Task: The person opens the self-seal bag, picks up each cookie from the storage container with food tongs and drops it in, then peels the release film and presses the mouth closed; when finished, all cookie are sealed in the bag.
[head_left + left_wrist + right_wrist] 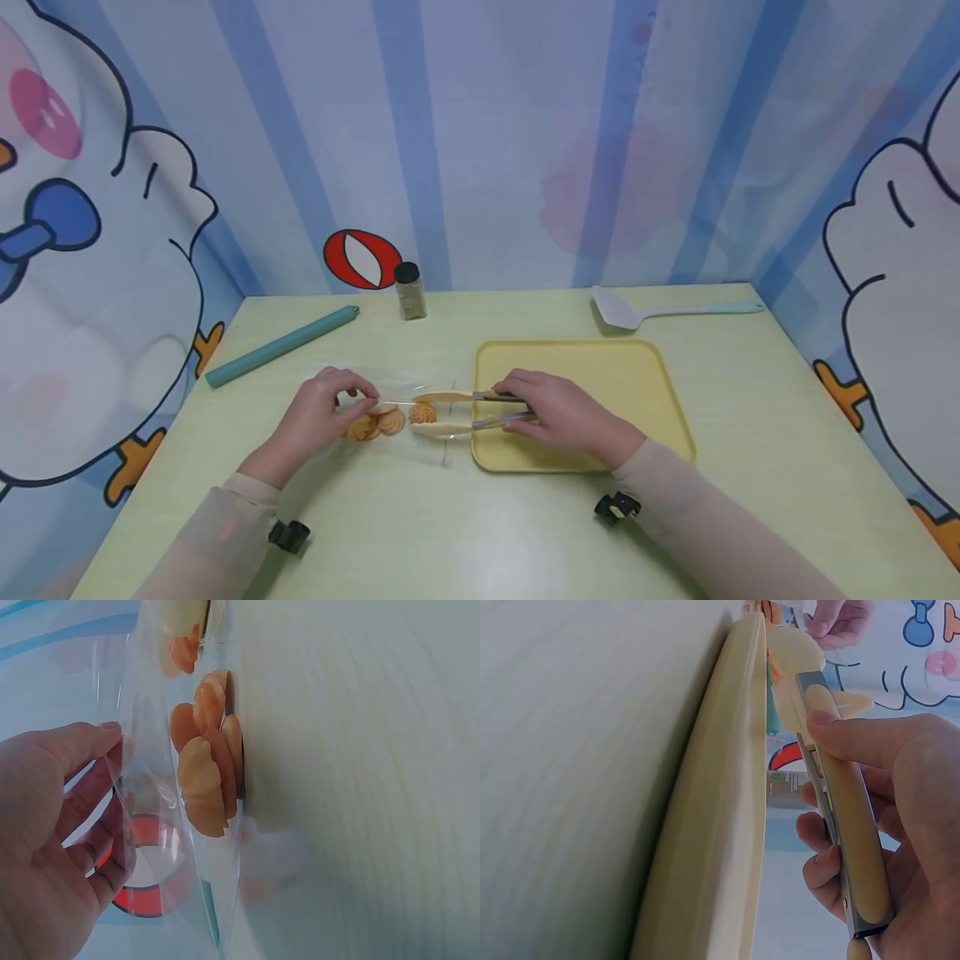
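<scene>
The left hand point(326, 412) pinches the upper film of a clear, glossy, crinkled plastic bag point(429, 452), its thumb and fingers clamped on that thin edge. Inside the bag, which lies on the pale, faintly grained counter point(450, 533), several golden-brown cookies point(390, 422) sit heaped together, rounded and ridged like piped swirls. The right hand point(562, 417) grips a pair of tongs point(851, 840), fingers and thumb wrapped about metal arms inlaid with smooth beige grips. Their broad, cream-coloured heads reach into the bag's mouth and stand apart on either side of a single swirled cookie point(422, 413); whether both press on it, I cannot tell.

Beneath the right hand lies a shallow yellow tray point(637, 392) with rounded corners and a raised rim. Behind it rests a spatula point(621, 312), flat and pale in the blade, with a slim handle ending in light turquoise. Farther left stand a clear cylindrical jar point(411, 298) under a black lid and, lying aslant, a long teal cylinder point(281, 346).
</scene>
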The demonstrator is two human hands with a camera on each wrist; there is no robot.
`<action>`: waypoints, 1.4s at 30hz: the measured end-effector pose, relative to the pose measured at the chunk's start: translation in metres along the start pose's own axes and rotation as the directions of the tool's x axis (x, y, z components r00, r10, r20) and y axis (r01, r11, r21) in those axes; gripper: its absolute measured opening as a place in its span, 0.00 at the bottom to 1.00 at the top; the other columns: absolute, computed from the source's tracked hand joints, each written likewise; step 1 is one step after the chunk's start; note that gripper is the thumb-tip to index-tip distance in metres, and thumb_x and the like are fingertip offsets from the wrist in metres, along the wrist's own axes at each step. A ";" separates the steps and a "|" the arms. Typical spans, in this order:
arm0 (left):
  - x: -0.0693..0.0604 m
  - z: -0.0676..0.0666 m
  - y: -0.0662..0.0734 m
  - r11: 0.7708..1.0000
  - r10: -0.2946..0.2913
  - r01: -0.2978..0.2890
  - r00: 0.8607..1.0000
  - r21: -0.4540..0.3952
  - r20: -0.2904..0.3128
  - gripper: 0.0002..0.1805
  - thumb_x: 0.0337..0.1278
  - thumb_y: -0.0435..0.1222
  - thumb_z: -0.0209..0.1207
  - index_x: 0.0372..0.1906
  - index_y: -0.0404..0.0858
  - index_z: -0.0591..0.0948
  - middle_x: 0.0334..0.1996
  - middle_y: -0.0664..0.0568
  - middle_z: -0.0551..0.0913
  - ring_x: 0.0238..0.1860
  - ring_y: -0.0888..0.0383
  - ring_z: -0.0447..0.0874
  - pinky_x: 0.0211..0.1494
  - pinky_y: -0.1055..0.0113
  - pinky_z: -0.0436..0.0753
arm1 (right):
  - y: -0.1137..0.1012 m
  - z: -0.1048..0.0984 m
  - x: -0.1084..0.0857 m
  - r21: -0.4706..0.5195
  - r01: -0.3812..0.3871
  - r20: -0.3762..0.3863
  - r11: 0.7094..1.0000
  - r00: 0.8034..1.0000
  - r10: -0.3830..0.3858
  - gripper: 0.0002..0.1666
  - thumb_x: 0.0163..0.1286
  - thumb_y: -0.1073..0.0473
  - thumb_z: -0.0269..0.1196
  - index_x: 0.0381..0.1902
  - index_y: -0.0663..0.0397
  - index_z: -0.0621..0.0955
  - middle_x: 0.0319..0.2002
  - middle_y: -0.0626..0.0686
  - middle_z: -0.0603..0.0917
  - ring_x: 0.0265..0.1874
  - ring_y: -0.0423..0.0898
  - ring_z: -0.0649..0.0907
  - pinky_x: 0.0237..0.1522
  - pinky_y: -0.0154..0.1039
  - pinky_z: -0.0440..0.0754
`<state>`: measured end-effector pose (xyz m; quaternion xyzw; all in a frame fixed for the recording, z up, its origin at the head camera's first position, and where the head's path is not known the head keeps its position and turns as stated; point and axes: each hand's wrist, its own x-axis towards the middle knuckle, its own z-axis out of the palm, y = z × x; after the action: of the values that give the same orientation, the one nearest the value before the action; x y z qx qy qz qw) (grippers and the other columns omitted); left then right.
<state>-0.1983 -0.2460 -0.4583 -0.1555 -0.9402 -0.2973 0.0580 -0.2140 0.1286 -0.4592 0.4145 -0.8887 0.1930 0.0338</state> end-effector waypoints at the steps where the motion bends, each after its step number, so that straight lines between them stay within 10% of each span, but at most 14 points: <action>1: 0.000 0.000 0.000 1.000 0.004 -0.004 1.000 -0.002 -0.001 0.03 0.64 0.37 0.69 0.41 0.47 0.89 0.41 0.56 0.87 0.46 0.48 0.79 0.43 0.60 0.77 | -0.001 0.001 0.003 0.009 0.004 0.000 1.000 1.000 -0.004 0.25 0.72 0.46 0.68 0.62 0.49 0.80 0.51 0.45 0.83 0.44 0.45 0.84 0.49 0.44 0.83; 20: -0.002 -0.002 -0.001 1.000 0.024 -0.024 1.000 0.009 -0.018 0.04 0.64 0.36 0.69 0.40 0.48 0.89 0.41 0.56 0.88 0.45 0.52 0.78 0.42 0.61 0.77 | -0.017 0.015 0.043 0.037 0.088 0.030 0.995 0.996 -0.089 0.25 0.74 0.46 0.66 0.64 0.48 0.79 0.53 0.47 0.83 0.46 0.45 0.83 0.51 0.42 0.82; 42: -0.004 -0.003 0.000 1.000 0.000 0.000 1.000 0.001 -0.015 0.04 0.63 0.35 0.70 0.40 0.48 0.89 0.41 0.55 0.88 0.46 0.49 0.79 0.42 0.59 0.78 | -0.016 0.006 0.025 0.021 0.062 -0.015 0.998 0.998 -0.062 0.26 0.70 0.48 0.70 0.62 0.49 0.81 0.51 0.46 0.84 0.45 0.45 0.84 0.50 0.44 0.83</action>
<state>-0.1949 -0.2489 -0.4572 -0.1533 -0.9399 -0.2982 0.0651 -0.2175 0.0990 -0.4537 0.4407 -0.8731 0.2043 0.0416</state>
